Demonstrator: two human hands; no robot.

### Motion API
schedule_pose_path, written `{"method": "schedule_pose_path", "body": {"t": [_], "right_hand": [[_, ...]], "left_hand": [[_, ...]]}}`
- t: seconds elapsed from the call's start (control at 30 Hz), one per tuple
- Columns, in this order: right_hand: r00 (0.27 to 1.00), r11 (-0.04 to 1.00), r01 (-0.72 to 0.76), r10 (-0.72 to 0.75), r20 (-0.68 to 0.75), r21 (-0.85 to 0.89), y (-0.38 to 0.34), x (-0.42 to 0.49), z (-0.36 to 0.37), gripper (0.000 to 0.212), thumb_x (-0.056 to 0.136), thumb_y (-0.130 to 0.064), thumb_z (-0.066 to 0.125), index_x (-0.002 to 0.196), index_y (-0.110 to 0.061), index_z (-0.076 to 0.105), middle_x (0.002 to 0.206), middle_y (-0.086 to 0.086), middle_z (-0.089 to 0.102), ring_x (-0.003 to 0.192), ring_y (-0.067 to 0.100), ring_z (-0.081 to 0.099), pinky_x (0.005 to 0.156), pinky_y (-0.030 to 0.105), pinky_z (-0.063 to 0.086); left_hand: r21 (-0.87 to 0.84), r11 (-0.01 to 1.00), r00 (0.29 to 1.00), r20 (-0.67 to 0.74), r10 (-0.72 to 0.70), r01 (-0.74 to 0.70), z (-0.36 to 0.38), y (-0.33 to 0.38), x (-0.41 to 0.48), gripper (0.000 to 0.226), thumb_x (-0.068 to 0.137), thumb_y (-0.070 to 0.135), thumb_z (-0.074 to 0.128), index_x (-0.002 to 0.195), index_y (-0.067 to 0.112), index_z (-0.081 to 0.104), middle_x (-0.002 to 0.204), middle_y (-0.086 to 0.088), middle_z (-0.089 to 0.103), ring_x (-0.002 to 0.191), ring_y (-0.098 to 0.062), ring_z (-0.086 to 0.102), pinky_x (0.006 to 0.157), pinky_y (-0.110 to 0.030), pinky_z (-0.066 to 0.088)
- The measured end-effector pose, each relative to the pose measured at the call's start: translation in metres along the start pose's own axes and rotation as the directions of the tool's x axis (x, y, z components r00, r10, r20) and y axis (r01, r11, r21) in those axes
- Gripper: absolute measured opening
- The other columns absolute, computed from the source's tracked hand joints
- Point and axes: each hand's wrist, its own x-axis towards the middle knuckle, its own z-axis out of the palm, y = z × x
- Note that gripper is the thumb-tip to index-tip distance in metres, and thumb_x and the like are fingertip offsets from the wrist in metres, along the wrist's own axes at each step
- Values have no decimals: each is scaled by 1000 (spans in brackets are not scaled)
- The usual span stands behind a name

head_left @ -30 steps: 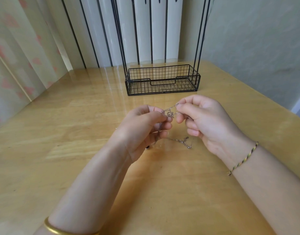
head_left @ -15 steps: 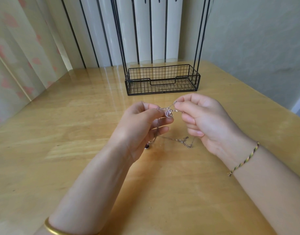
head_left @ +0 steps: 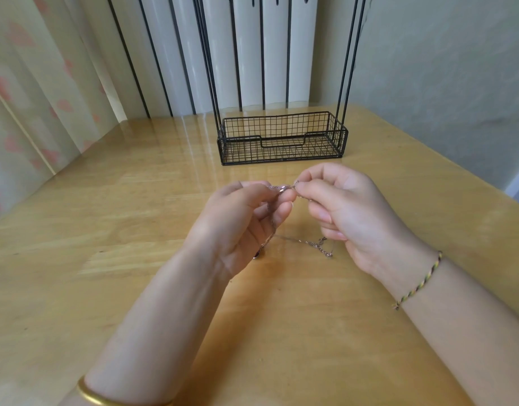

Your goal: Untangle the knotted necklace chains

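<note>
Both hands are up over the worktop (head_left: 106, 230), mid-frame, close together.

Left hand (head_left: 237, 227): thumb and index fingers (head_left: 259, 191) curled in, pinching the necklace chains (head_left: 271, 227) at the tangle. The other fingers are loosely curled beneath.

Right hand (head_left: 352, 212): thumb and index fingers (head_left: 312, 191) pinch the same tangle from the other side, the rest curled toward the palm.

The knot (head_left: 282, 188) sits in the small gap between the two pinches, held above the worktop. There's a small shiny bit in it, too small to say which part.

From the knot, chain runs down past the left palm. A dark pendant (head_left: 257, 255) hangs at the low end by the heel of the left hand; can't tell if it touches the wood. A thin strand runs right from there to a clasp section (head_left: 321, 246) below the right hand, near the worktop surface. Can't count the chains.

A black wire basket (head_left: 281, 140) stands on the worktop beyond the hands, well apart, with thin black rods rising from its ends. Gold bangle (head_left: 91, 395) on the left wrist, braided cord bracelet (head_left: 419, 281) on the right. Curtain (head_left: 32, 98) at left, plain wall (head_left: 443, 83) at right.
</note>
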Motion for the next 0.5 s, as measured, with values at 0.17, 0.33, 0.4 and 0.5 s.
{"method": "schedule_pose_path", "body": {"t": [0.17, 0.33, 0.4, 0.5], "right_hand": [[1000, 999, -29, 29, -10, 37, 0, 0, 1, 15, 90, -6, 49, 77, -13, 52, 47, -2, 29, 34, 4, 20, 35, 15, 15], [999, 993, -46, 48, -14, 110, -2, 0, 1, 15, 91, -6, 46, 79, -12, 50, 42, -5, 30, 35, 7, 16, 38, 18, 10], [999, 992, -48, 49, -10, 119, -2, 0, 1, 14, 91, -7, 47, 79, -12, 50, 40, -5, 30, 35, 8, 15, 38, 18, 10], [999, 991, -38, 38, 1, 132, -2, -1, 1, 15, 91, -7, 48, 78, -13, 51, 39, -6, 29, 34, 7, 16, 37, 16, 12]], "left_hand": [[-139, 989, 998, -19, -52, 49, 1, 2, 0, 15, 86, -13, 52, 77, -1, 53, 57, -10, 61, 57, -16, 66, 58, -21, 57], [-80, 996, 999, 31, -44, 46, 2, 1, -2, 13, 85, -16, 52, 84, -2, 53, 61, -12, 64, 61, -18, 69, 65, -23, 59], [-31, 999, 999, 43, -28, 29, 0, 0, -2, 15, 84, -16, 53, 87, -2, 53, 67, -15, 66, 64, -19, 70, 65, -24, 59], [75, 997, 999, 48, 0, -4, -1, -2, -2, 16, 84, -15, 55, 86, 0, 53, 69, -14, 66, 65, -19, 70, 62, -23, 59]]}}
